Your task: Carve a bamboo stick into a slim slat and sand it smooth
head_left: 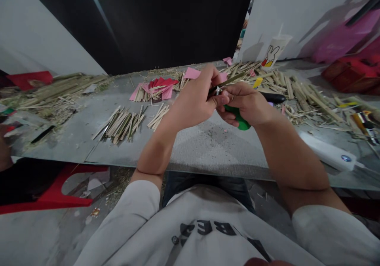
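My left hand [197, 94] and my right hand [247, 101] meet above the table, fingers closed and close together. In my right hand is a tool with a green handle [242, 121]; a small shiny metal part shows between the fingertips, but the tool's kind is hidden. A thin olive-brown bamboo strip [236, 77] sticks out beyond the fingers, pointing up and right. My left fingers pinch around its near end, where something dark is partly covered. Left of my forearm lie a pile of short bamboo sticks [123, 125] and a smaller pile [158, 115].
Red and pink paper [163, 86] lies among sticks at the back. Bamboo scraps [308, 95] cover the right side, near a paper cup [276, 52] and a white device [329, 151]. A dark blade-like strip [43, 134], a red chair [56, 194] and another person's arm are at left.
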The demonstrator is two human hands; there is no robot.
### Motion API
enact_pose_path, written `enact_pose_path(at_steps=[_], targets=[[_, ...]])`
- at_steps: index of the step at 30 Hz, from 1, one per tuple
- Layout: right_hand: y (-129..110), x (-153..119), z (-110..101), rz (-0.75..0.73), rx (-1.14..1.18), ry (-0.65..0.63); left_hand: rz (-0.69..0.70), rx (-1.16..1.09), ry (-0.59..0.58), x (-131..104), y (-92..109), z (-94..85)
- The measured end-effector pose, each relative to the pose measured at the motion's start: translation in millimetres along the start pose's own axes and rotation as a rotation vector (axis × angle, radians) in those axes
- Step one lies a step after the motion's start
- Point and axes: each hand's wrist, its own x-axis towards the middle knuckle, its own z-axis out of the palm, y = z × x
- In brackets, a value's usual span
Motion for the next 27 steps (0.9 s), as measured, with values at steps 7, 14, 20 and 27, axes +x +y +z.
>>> enact_pose_path(at_steps=[7, 14, 20, 27], targets=[[1.6, 2.0, 2.0, 0.003, 0.010, 0.015, -0.038, -0.064, -0.001, 6.1, -12.2, 1.3], [8.2, 5.2, 13.2, -0.086, -0.041, 0.197, -0.057, -0.079, 0.037, 11.2, -24.4, 2.6], [12.4, 8.8, 18.0, -0.108, -0.090, 0.283, -0.146, -0.161, 0.051, 13.7, -10.0, 1.3], [13.2, 9.0, 13.2, -0.366, -0.059, 0.532, -0.317, -0.433, 0.076, 11.8, 7.3, -1.3]])
